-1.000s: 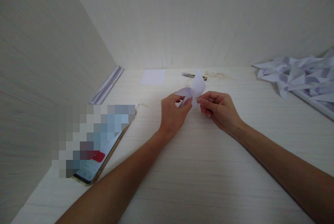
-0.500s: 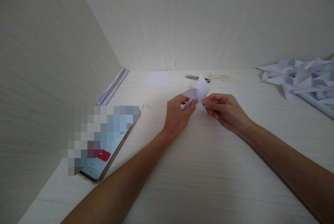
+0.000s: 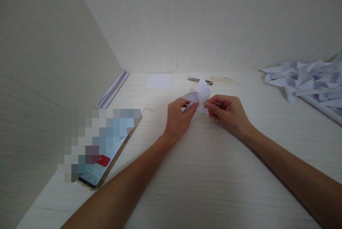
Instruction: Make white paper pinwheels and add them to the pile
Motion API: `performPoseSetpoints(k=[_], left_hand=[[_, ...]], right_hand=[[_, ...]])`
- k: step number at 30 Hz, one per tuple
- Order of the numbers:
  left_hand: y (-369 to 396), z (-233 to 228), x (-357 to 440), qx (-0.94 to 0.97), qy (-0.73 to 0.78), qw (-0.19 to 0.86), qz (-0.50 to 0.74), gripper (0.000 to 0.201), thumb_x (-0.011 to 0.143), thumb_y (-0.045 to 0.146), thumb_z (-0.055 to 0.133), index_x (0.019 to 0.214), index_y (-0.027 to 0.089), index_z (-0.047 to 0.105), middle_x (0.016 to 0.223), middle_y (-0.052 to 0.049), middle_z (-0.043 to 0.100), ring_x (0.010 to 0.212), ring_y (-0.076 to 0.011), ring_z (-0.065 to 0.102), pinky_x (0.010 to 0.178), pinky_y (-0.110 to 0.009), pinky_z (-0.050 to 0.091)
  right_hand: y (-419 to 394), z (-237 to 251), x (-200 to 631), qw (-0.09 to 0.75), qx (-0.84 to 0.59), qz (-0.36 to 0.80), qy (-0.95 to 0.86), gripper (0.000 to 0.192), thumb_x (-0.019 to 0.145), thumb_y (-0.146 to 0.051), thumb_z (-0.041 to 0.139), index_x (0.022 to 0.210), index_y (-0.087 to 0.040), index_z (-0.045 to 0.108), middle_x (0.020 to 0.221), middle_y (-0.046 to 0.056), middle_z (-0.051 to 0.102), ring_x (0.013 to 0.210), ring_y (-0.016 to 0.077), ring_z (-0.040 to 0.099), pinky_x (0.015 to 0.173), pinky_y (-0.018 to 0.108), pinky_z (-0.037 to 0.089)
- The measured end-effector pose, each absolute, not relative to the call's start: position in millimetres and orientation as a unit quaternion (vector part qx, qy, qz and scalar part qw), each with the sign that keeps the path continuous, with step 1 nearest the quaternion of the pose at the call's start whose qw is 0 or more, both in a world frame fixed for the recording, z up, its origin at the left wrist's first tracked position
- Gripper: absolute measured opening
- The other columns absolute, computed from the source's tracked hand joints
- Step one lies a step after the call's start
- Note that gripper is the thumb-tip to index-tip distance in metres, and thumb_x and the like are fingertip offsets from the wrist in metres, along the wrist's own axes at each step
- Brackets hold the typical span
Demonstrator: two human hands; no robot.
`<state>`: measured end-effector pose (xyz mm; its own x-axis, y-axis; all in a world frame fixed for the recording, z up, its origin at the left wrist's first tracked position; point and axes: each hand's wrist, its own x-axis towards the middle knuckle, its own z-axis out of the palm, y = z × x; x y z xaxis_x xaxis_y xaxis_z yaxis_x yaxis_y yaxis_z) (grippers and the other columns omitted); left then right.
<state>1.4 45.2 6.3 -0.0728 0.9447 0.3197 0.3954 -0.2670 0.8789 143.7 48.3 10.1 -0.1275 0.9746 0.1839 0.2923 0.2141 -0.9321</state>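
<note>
Pinwheel (image 3: 204,90), nr snips (image 3: 196,79), prob light, bendy, rips easy; best held mid. L hand (image 3: 179,116) pinches it; R hand (image 3: 227,111) pinches thin bit (image 3: 204,104).

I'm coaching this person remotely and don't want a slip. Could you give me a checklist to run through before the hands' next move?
1. Left hand grips the curled paper: ok, pinched between thumb and fingers.
2. Right hand is at the paper's centre: ok, its fingertips pinch a thin pale piece there.
3. Thin piece is fixed to the paper: cannot tell, fingers and paper hide the join.
4. Snips are out of the hands: ok, lying beyond the paper.
5. Flat sheet lies apart from both hands: ok.
6. Phone is untouched by the left forearm: cannot tell, they look very close.
</note>
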Motion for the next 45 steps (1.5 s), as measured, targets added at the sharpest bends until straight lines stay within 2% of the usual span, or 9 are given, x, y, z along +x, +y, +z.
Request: performPoseSetpoints(k=[3,6,13,20,23,29,32,37,45], left_hand=[[46,5,1,0.622,0.535,0.275,0.502,0.012,0.068,0.021,0.057,0.061,0.014,0.062,0.064,-0.001,0.065,0.063,-0.0121,0.056,0.064,-0.025,0.043],[47,4,1,0.624,0.529,0.261,0.512,0.01,0.069,0.019,0.057,0.062,0.015,0.063,0.064,0.0,0.064,0.062,-0.0112,0.055,0.062,-0.024,0.042],[46,4,0,0.638,0.521,0.232,0.517,0.01,0.069,0.02,0.056,0.061,0.016,0.061,0.06,0.002,0.06,0.058,-0.0098,0.051,0.057,-0.022,0.039],[46,4,0,0.643,0.529,0.248,0.496,0.015,0.069,0.023,0.056,0.056,0.016,0.057,0.055,0.003,0.055,0.056,-0.01,0.048,0.056,-0.023,0.038],[46,4,0,0.637,0.53,0.258,0.497,0.016,0.069,0.024,0.056,0.056,0.015,0.057,0.056,0.003,0.056,0.057,-0.0102,0.049,0.056,-0.023,0.038],[47,6,0,0.623,0.524,0.293,0.502,0.01,0.068,0.022,0.056,0.063,0.015,0.062,0.063,0.001,0.063,0.062,-0.0111,0.054,0.063,-0.024,0.041],[47,5,-1,0.625,0.528,0.286,0.498,0.011,0.068,0.021,0.056,0.061,0.015,0.061,0.062,0.001,0.062,0.062,-0.0112,0.054,0.063,-0.025,0.042],[46,5,-1,0.635,0.528,0.268,0.496,0.014,0.069,0.023,0.056,0.058,0.015,0.06,0.059,0.002,0.06,0.059,-0.0107,0.053,0.06,-0.024,0.041],[47,5,0,0.622,0.528,0.285,0.502,0.01,0.068,0.02,0.057,0.063,0.015,0.063,0.063,0.001,0.064,0.063,-0.0113,0.055,0.063,-0.024,0.042]], right_hand=[[41,16,141,0.409,-0.509,0.174,-0.737,0.015,0.069,-0.017,0.053,0.055,-0.017,0.054,0.047,-0.001,0.05,0.043,0.0087,0.039,0.046,0.024,0.027],[37,20,135,0.4,-0.522,0.12,-0.744,0.016,0.068,-0.014,0.052,0.052,-0.017,0.054,0.046,-0.001,0.05,0.043,0.0089,0.039,0.046,0.025,0.027],[45,27,131,0.437,-0.536,0.515,-0.507,0.017,0.059,-0.013,0.058,0.043,-0.016,0.053,0.035,-0.002,0.045,0.031,0.0052,0.033,0.033,0.021,0.02],[54,23,140,0.407,-0.49,0.616,-0.462,0.016,0.052,-0.017,0.065,0.043,-0.015,0.052,0.039,-0.002,0.046,0.03,0.002,0.027,0.03,0.02,0.014],[52,19,141,0.417,-0.5,0.546,-0.527,0.015,0.057,-0.022,0.062,0.047,-0.016,0.052,0.039,-0.002,0.046,0.032,0.0047,0.032,0.032,0.021,0.018],[41,20,141,0.387,-0.492,0.137,-0.767,0.014,0.066,-0.015,0.051,0.053,-0.017,0.055,0.049,0.0,0.052,0.046,0.0098,0.042,0.048,0.025,0.027],[43,23,138,0.386,-0.52,0.176,-0.742,0.015,0.066,-0.016,0.051,0.052,-0.017,0.055,0.045,0.0,0.051,0.043,0.0093,0.04,0.046,0.025,0.026],[50,24,134,0.403,-0.526,0.472,-0.582,0.016,0.062,-0.021,0.055,0.048,-0.016,0.051,0.038,-0.002,0.045,0.034,0.0073,0.035,0.037,0.023,0.022],[42,21,139,0.361,-0.484,0.088,-0.793,0.015,0.065,-0.01,0.047,0.054,-0.017,0.054,0.051,0.001,0.053,0.048,0.011,0.042,0.049,0.026,0.026]])
